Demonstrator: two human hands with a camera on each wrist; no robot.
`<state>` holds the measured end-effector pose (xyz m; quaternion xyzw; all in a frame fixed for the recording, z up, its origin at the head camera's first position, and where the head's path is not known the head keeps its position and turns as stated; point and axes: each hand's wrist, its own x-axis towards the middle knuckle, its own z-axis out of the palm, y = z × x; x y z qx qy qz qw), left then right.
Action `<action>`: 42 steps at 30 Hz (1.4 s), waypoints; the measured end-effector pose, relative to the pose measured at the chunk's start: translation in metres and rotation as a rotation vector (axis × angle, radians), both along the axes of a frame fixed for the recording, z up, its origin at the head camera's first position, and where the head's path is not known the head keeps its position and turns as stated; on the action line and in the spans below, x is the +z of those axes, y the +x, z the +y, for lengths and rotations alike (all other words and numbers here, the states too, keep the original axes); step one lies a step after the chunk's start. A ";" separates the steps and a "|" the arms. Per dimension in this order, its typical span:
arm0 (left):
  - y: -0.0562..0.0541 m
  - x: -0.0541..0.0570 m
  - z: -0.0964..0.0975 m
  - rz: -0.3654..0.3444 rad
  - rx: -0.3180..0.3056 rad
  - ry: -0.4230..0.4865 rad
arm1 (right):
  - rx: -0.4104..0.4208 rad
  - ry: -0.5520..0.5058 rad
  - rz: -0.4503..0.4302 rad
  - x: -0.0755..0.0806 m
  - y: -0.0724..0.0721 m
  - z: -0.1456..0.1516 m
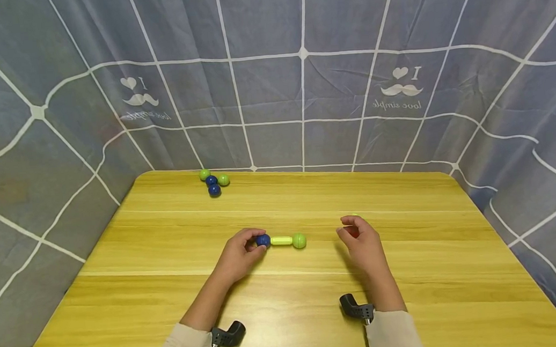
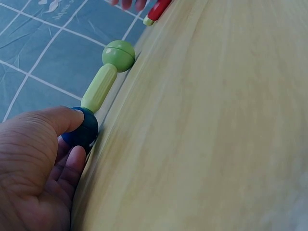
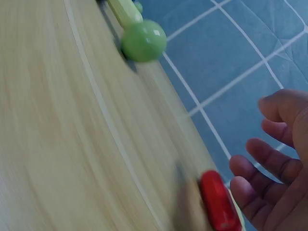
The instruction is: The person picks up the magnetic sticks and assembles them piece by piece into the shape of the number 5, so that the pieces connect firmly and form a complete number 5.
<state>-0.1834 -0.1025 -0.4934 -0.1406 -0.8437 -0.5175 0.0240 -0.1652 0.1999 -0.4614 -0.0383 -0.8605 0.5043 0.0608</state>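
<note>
At the bottom edge of the head view, two beige sleeves point(image 1: 394, 334) come in, left and right of the middle, each with a black wrist mount point(image 1: 228, 334) beside it. Just above them, left of the frame's centre, the left hand point(image 1: 240, 255) pinches a dark blue ball point(image 1: 263, 240) between thumb and fingers. That ball is one end of a toy dumbbell lying across the middle of the frame: a yellow-green bar point(image 1: 281, 241) runs right from it to a light green ball point(image 1: 299, 241). Right of centre, the right hand point(image 1: 365, 245) is released, its fingers loosely bent around nothing; a red piece point(image 3: 220, 199) lies close by its fingertips at the lower right of the right wrist view, though I cannot tell whether they touch. All this is on a wooden table point(image 1: 292, 312). Toward its far edge, upper left of centre, two green balls point(image 1: 223, 180) and two blue balls point(image 1: 214, 190) sit clustered. Behind, filling the upper frame, hangs a grey-blue cloth point(image 1: 272, 88) with white lines and mirrored lettering
</note>
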 end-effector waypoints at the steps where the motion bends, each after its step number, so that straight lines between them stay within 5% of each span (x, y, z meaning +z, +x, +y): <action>1: 0.000 0.000 0.000 0.000 0.000 0.001 | 0.004 0.026 0.001 0.001 0.001 0.002; 7: -0.001 0.000 0.000 -0.008 0.003 -0.006 | 0.017 0.147 0.026 0.000 0.001 0.013; 19: 0.000 0.002 0.000 -0.014 0.011 -0.011 | 0.046 0.224 0.007 0.003 0.001 0.021; 42: 0.001 0.004 0.002 -0.016 0.014 -0.025 | 0.136 0.254 0.006 0.004 0.001 0.009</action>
